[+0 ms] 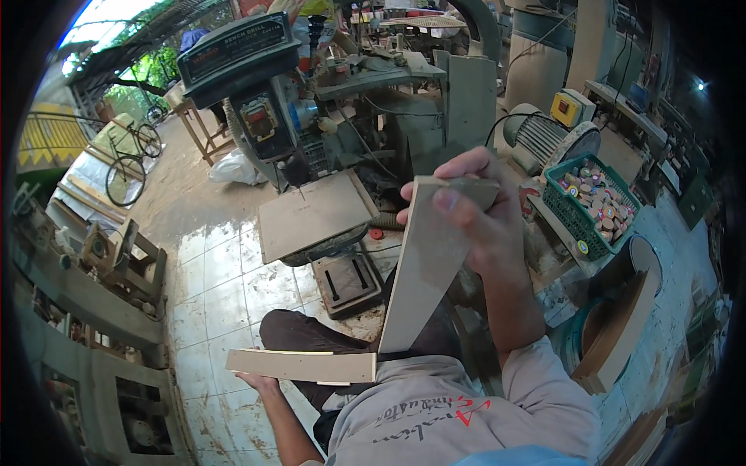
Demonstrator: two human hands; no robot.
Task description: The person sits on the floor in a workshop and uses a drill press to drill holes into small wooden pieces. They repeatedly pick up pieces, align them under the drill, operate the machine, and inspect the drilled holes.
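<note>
My right hand (483, 217) is raised in front of my chest. Its thumb and fingers pinch the wide upper end of a flat tapered wooden board (423, 256), which narrows downward to my lap. Low on the left, my left hand (261, 381) grips the outer end of a long pale wooden strip (299, 365), its fingers mostly hidden beneath. That strip lies roughly level across my thigh, with small dark holes and thin lighter pieces along its edges. Its right end comes close to the board's lower tip; whether the two touch I cannot tell.
A bench drill (249, 85) with a wooden table board (311, 213) stands ahead. To the right are a green basket (594, 252) of small coloured pieces and a grey motor (536, 136). Wooden frames (120, 256) line the left. Curved boards (625, 334) stand beside my right elbow.
</note>
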